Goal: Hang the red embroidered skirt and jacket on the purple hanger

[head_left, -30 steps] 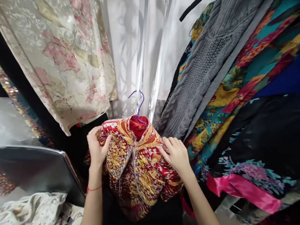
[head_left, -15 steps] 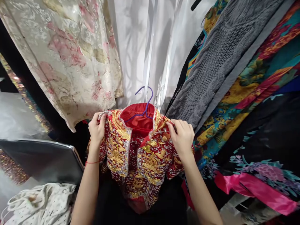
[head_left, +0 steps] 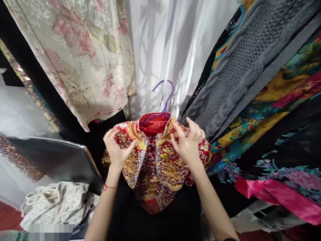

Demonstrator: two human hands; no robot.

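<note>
A small red jacket (head_left: 173,167) with dense gold and silver embroidery lies before me, its front parted and a red lining with a size tag showing at the collar. It is on a purple hanger (head_left: 167,103), whose hook stands up out of the neck. My left hand (head_left: 116,147) is at the jacket's left shoulder, thumb spread away from the curled fingers, gripping no cloth. Over the right shoulder, my right hand (head_left: 188,142) has its fingers apart and is also open. Whether the fingertips touch the fabric I cannot tell.
A cream floral garment (head_left: 100,67) hangs at upper left, white curtain and ribbons behind. On the right hang a grey cable-knit (head_left: 240,63) and colourful clothes with a pink sash (head_left: 276,197). A dark glossy panel (head_left: 57,164) and crumpled dotted white cloth (head_left: 57,204) are at left.
Both hands have let go of the jacket's shoulders and their fingers have spread. The collar has come closer together, showing the tag, and the hanger hook stands higher above it.
</note>
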